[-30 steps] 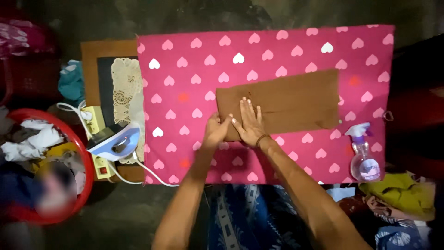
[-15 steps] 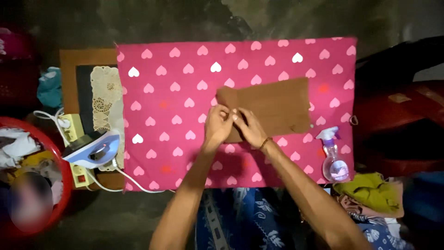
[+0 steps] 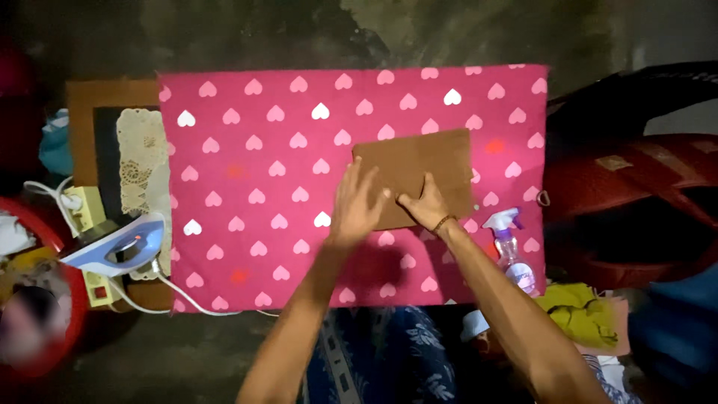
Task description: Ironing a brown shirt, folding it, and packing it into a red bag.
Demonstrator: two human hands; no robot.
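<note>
A folded brown cloth [image 3: 415,173], a flat rectangle, lies right of centre on the pink heart-printed cover [image 3: 247,194], with wide bare cover to its left and far side. The left hand [image 3: 354,209] presses its left edge with fingers spread flat; the right hand [image 3: 428,208] rests on its near edge, fingers apart. A plastic spray bottle [image 3: 512,251] lies at the cover's near right corner, and a blue-and-white iron [image 3: 116,251] sits off the left edge, beside a red tub [image 3: 63,329] whose contents are blurred.

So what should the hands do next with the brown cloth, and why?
Probably press the fold flat. The brown cloth lies folded small on the pink heart cover; the left hand sits at its left edge, and the right hand rests on its lower edge.
</note>
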